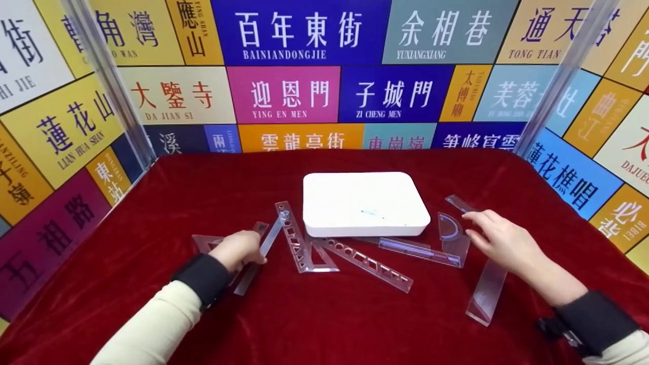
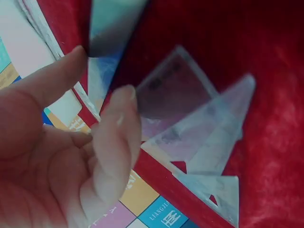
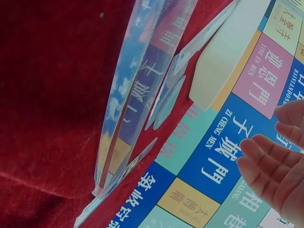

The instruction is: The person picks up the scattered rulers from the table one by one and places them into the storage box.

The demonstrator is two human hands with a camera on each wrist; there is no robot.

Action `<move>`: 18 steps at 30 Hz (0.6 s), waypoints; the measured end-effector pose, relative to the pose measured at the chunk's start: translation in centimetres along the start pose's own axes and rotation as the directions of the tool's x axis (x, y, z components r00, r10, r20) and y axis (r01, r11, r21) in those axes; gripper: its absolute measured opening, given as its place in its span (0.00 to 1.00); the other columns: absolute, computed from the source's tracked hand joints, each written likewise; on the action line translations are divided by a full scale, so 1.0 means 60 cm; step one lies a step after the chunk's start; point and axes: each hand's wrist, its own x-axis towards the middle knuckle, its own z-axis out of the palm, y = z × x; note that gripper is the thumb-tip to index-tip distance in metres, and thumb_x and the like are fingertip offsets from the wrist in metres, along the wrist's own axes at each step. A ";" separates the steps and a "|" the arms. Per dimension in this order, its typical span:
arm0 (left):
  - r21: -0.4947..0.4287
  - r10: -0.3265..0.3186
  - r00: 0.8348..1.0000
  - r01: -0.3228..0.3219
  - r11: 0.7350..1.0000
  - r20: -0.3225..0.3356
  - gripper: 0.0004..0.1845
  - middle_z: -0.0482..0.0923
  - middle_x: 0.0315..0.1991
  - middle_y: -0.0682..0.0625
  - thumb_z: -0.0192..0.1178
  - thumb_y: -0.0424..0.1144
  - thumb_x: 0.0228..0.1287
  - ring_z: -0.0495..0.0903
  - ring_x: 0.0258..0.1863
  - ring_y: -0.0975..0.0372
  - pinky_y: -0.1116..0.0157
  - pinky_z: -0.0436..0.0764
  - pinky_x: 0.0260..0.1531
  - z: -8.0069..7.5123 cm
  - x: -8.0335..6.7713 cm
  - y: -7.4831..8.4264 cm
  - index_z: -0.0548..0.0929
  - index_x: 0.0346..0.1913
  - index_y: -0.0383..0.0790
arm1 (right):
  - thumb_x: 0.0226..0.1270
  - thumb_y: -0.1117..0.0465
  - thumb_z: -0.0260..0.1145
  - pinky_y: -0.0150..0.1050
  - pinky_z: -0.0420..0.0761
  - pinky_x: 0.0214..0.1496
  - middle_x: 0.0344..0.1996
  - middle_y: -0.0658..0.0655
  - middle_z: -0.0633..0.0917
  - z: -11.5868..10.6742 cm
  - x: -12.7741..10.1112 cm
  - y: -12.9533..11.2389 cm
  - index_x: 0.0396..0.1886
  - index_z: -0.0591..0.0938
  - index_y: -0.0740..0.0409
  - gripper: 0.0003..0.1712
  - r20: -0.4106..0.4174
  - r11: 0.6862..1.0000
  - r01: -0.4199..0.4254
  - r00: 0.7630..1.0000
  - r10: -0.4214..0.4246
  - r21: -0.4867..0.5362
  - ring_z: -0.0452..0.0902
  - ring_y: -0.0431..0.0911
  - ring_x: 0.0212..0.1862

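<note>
Left to right on the red worktop (image 1: 324, 314): my left hand (image 1: 238, 249) pinches a clear straight ruler (image 1: 261, 253), best lifted level, while my right hand (image 1: 499, 238), fingers relaxed, hovers at the protractor (image 1: 453, 234).

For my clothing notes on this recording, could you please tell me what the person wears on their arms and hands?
Both arms wear cream long sleeves, the left sleeve and the right sleeve. Each wrist carries a dark band, like a cuff or strap: left wristband, right wristband. The left hand and right hand are bare, with no gloves or rings visible.
</note>
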 end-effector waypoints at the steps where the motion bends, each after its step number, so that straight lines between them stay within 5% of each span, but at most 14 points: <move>1: 0.005 0.004 1.000 -0.004 1.000 0.001 0.10 0.71 0.17 0.45 0.59 0.39 0.44 0.72 0.10 0.58 0.66 0.71 0.10 0.001 -0.002 0.003 0.73 0.19 0.35 | 0.46 0.63 0.62 0.42 0.74 0.26 0.30 0.53 0.76 -0.002 0.000 0.000 0.40 0.74 0.54 0.17 -0.005 1.000 0.000 1.000 0.000 -0.002 0.71 0.44 0.26; 5: 0.192 0.073 0.994 -0.056 0.980 -0.081 0.07 0.74 0.22 0.44 0.55 0.37 0.44 0.74 0.20 0.56 0.60 0.73 0.20 0.008 -0.012 0.020 0.74 0.21 0.35 | 0.45 0.64 0.62 0.40 0.73 0.24 0.30 0.53 0.76 -0.004 -0.001 0.001 0.40 0.74 0.55 0.17 -0.033 1.000 0.009 0.999 -0.009 -0.011 0.69 0.41 0.24; 10: 0.381 0.185 0.954 -0.084 0.921 -0.237 0.06 0.74 0.24 0.42 0.52 0.33 0.46 0.75 0.24 0.53 0.54 0.73 0.21 0.032 -0.012 0.036 0.77 0.23 0.32 | 0.45 0.65 0.62 0.37 0.71 0.21 0.29 0.52 0.76 -0.007 -0.002 0.001 0.40 0.74 0.55 0.18 -0.067 1.000 0.018 0.998 -0.019 -0.015 0.67 0.39 0.21; 13: 0.356 0.184 0.942 -0.077 0.931 -0.280 0.07 0.73 0.23 0.42 0.52 0.34 0.47 0.75 0.24 0.52 0.54 0.73 0.19 0.039 -0.007 0.035 0.75 0.24 0.31 | 0.45 0.65 0.62 0.37 0.71 0.20 0.29 0.51 0.76 -0.010 -0.004 0.001 0.40 0.75 0.55 0.18 -0.077 1.000 0.021 0.997 -0.022 -0.016 0.66 0.39 0.21; 18: 0.225 0.143 0.951 -0.081 0.971 -0.275 0.09 0.73 0.29 0.40 0.54 0.34 0.45 0.75 0.31 0.49 0.52 0.73 0.24 0.039 -0.002 0.026 0.74 0.29 0.30 | 0.45 0.65 0.62 0.36 0.72 0.20 0.31 0.51 0.76 -0.016 -0.007 0.002 0.40 0.74 0.54 0.18 -0.077 1.000 0.021 0.997 -0.022 -0.018 0.67 0.38 0.21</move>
